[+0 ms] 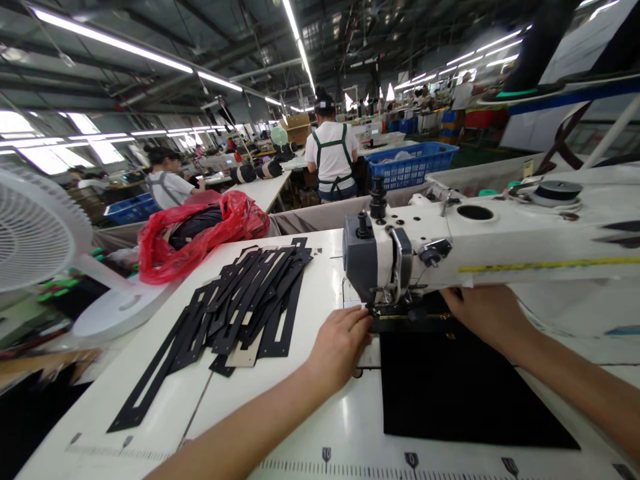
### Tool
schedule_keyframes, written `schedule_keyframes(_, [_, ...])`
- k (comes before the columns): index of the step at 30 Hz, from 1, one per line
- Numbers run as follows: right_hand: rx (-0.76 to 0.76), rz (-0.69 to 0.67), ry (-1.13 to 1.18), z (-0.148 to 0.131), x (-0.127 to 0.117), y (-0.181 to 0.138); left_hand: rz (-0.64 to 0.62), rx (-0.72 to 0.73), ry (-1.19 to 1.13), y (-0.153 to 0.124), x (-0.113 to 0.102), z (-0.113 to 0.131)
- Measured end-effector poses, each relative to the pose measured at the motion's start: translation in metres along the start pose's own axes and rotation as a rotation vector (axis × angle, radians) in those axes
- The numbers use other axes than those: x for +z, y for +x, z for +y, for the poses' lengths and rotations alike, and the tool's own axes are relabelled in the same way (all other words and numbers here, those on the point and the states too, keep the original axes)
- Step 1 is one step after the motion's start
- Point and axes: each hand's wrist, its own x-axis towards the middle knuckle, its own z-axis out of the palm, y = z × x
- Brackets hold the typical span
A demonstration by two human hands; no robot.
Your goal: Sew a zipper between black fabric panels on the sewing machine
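Observation:
A black fabric panel (460, 393) lies flat on the sewing table, its far edge under the head of a white sewing machine (380, 260). Along that edge runs a thin gold-coloured line with small gold pieces, perhaps a zipper. My left hand (343, 343) is at the panel's left end beside the presser foot, fingers together and closed on the edge; the thumb is mostly hidden. Under the machine arm, my right hand (480, 310) is closed on the far right part of the panel, fingertips partly hidden. Left of my left hand lies a pile of black slotted strips (250, 300).
A red plastic bag (200, 230) with dark material sits past the pile. At the left stands a white fan (40, 227). A ruler scale (370, 469) runs along the table's front edge. Beyond are a blue crate (413, 163) and people at other tables.

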Motion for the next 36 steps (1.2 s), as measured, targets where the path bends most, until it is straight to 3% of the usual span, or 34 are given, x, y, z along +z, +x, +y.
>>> schedule_keyframes(3, [-0.153, -0.137, 0.088, -0.034, -0.008, -0.045, -0.082, 0.073, 0.011, 0.004, 0.003, -0.012])
schedule_keyframes(5, [-0.270, -0.163, 0.130, -0.057, -0.006, -0.063, -0.125, -0.009, 0.003, 0.010, 0.002, -0.013])
schedule_keyframes(7, [-0.279, -0.200, 0.121, -0.069, 0.001, -0.065, -0.137, -0.123, 0.012, 0.017, -0.002, -0.012])
schedule_keyframes(11, [-0.116, -0.318, 0.054, -0.065, 0.024, -0.045, -0.141, -0.189, 0.026, 0.028, -0.010, -0.012])
schedule_keyframes(14, [-0.149, -0.328, 0.042, -0.059, 0.034, -0.038, -0.151, -0.173, 0.016, 0.026, -0.009, -0.011])
schedule_keyframes(20, [-0.257, -0.223, 0.070, -0.064, 0.029, -0.045, -0.058, 0.064, 0.160, 0.008, 0.007, 0.000])
schedule_keyframes(24, [-0.294, -0.088, 0.020, -0.059, 0.028, -0.040, 0.020, 0.098, 0.238, 0.006, 0.010, 0.006])
schedule_keyframes(27, [-0.274, -0.129, 0.020, -0.052, 0.036, -0.039, 0.051, 0.104, 0.279, 0.007, 0.010, 0.006])
schedule_keyframes(36, [-0.170, -0.254, 0.039, -0.063, 0.037, -0.042, -0.068, 0.113, 0.247, 0.004, 0.007, 0.001])
